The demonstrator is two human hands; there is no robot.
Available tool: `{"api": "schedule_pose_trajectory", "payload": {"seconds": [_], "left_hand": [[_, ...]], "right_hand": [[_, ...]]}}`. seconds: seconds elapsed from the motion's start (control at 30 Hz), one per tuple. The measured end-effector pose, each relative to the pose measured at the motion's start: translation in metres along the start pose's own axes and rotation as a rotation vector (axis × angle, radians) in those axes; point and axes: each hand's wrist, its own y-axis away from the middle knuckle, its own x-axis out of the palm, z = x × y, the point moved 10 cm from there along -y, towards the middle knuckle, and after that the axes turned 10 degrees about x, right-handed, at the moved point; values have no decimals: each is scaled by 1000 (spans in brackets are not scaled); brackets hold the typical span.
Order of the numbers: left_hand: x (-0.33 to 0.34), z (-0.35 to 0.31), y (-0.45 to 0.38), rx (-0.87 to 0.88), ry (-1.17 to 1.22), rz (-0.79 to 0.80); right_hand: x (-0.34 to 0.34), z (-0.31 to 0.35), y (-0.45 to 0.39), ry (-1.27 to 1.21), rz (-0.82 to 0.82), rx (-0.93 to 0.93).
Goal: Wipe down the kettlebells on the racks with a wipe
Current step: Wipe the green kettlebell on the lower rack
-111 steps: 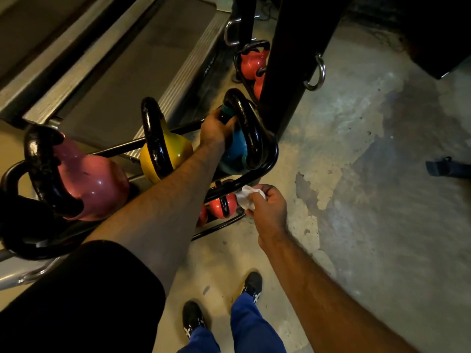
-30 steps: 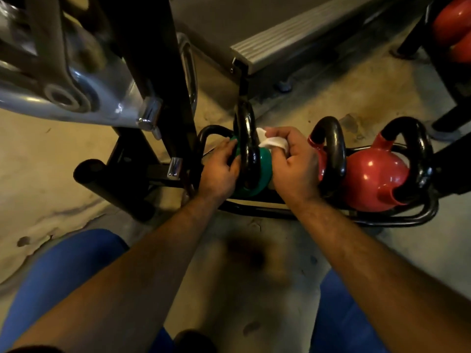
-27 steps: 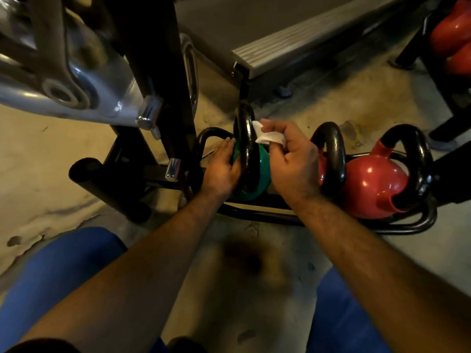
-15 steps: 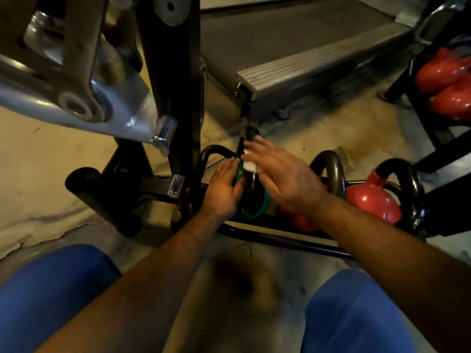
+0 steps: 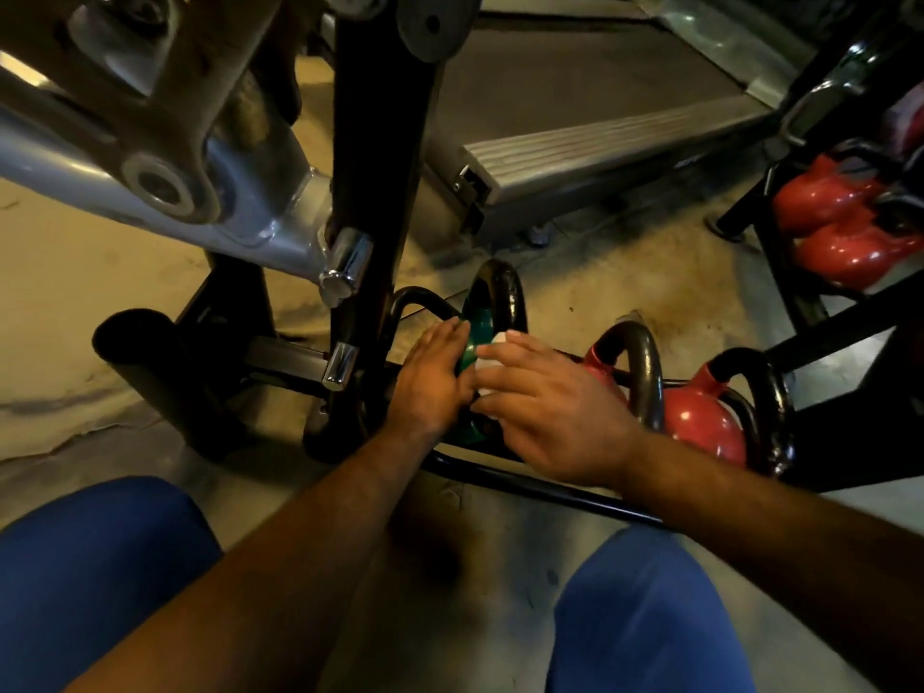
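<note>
Both hands lie flat on the green kettlebell (image 5: 477,337), left hand (image 5: 432,380) bare, right hand (image 5: 545,412) pressing the wipe (image 5: 492,342).

Hands (image 5: 435,377) flank kettlebell (image 5: 482,325) at rack (image 5: 540,485) left end; two kettlebells (image 5: 700,422) right; treadmill (image 5: 600,142) behind.

I find no text, label, brand, number or sign that I can read anywhere in this view.
</note>
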Motion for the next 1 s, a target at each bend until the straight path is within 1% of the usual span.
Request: {"api": "schedule_pose_trajectory", "payload": {"seconds": [0.03,0.07,0.13,0.17,0.2,0.23,0.3,0.33,0.37,0.47,0.5,0.53,0.6,0.63,0.67,0.77,0.8,0.87,0.93,0.97,1.0], "left_hand": [[0,-2,0,19,-46,4],[-1,-5,0,45,-82,-6],[-4,-7,-1,62,-92,-44],[-4,-7,-1,51,-83,-50],[-3,-6,0,34,-70,-41],[-3,-5,1,12,-62,-31],[-6,-5,2,-14,-58,-41],[-8,-6,2,-14,-73,-46],[-9,-7,3,-12,-87,-45],[-9,-11,3,-12,-87,-33],[-9,-11,3,-17,-73,-37],[-8,-11,4,-25,-54,-40],[-10,-10,5,-35,-29,-60],[-11,-9,5,-33,-30,-63],[-10,-8,4,-32,-33,-55],[-8,-10,-2,-9,-68,-32],[-8,-10,-1,-9,-75,-33],[-8,-10,3,-16,-74,-39],[-8,-9,6,-18,-76,-37],[-9,-9,7,-18,-66,-34],[-9,-10,7,-9,-53,-32]], "right_hand": [[-2,-2,1,33,-6,-37],[-7,-12,-4,59,-35,-11],[-22,-36,-16,71,-131,135],[-22,-38,-16,67,-149,182],[-15,-30,-10,70,-148,160],[-2,-14,-1,104,-118,76],[20,17,19,223,0,-131],[20,18,19,260,26,-175],[15,11,13,274,25,-156],[-14,-20,-11,275,-106,50],[-11,-19,-8,281,-123,42],[2,-10,2,290,-98,-26],[32,13,26,355,5,-205],[37,15,29,382,20,-251],[35,13,23,386,5,-246],[1,-10,-5,349,-172,-28],[-1,-12,-6,348,-195,13],[14,0,6,345,-141,-25],[21,9,16,361,-79,-132],[15,6,15,361,-86,-158],[5,-3,11,344,-127,-137]]}}
